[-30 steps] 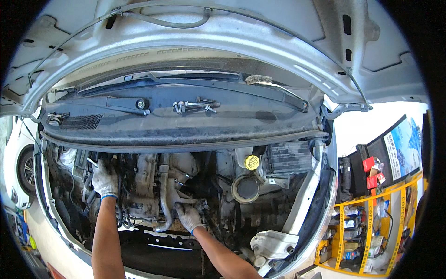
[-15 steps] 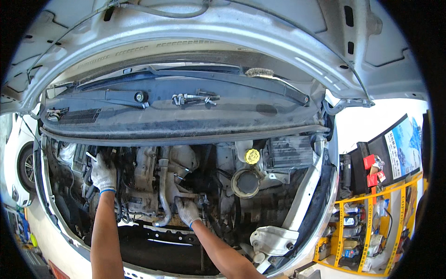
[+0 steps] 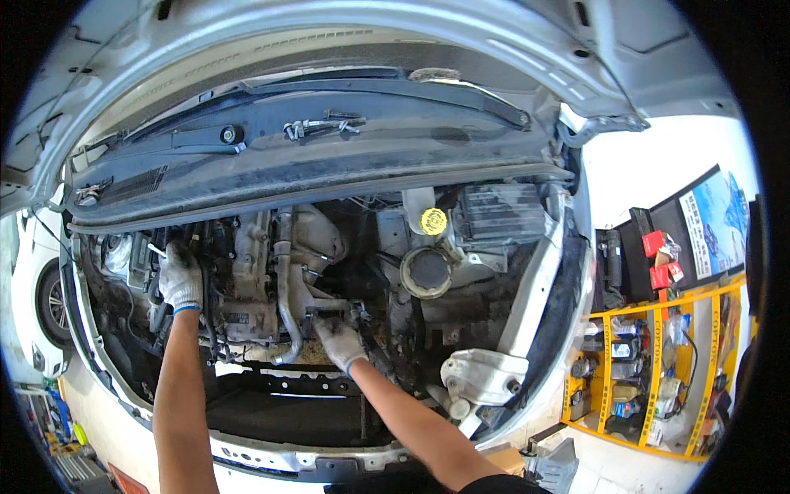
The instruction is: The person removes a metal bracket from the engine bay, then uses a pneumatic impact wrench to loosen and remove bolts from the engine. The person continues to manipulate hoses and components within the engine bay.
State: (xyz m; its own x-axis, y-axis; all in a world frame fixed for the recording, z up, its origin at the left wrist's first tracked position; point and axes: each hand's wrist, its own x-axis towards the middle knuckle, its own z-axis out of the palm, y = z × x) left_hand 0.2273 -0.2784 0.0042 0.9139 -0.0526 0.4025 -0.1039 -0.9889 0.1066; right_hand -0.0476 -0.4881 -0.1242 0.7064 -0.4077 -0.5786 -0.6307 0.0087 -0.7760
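Observation:
Both my hands, in pale work gloves with blue cuffs, reach into the open engine bay. My left hand [image 3: 180, 278] is closed left of the engine block [image 3: 248, 284], and a thin pale rod [image 3: 155, 249] sticks out at its fingers. My right hand [image 3: 339, 342] is low beside a metal bracket [image 3: 308, 303], its fingers curled in against dark parts. What they grip there is hidden. Between my hands a metal coolant pipe [image 3: 284, 305] runs down the front of the engine.
Loose bolts [image 3: 317, 128] lie on the black cowl [image 3: 280, 165] under the raised bonnet [image 3: 370, 20]. A yellow cap [image 3: 433, 221] and a round-necked housing [image 3: 426, 272] are at right. A white frame bar [image 3: 535, 288] borders that side. Beyond stands a yellow rack [image 3: 650, 379] of bottles.
My view has tilted, so the engine bay sits higher in the picture and more of the front edge shows. Both hands stay at the same engine parts.

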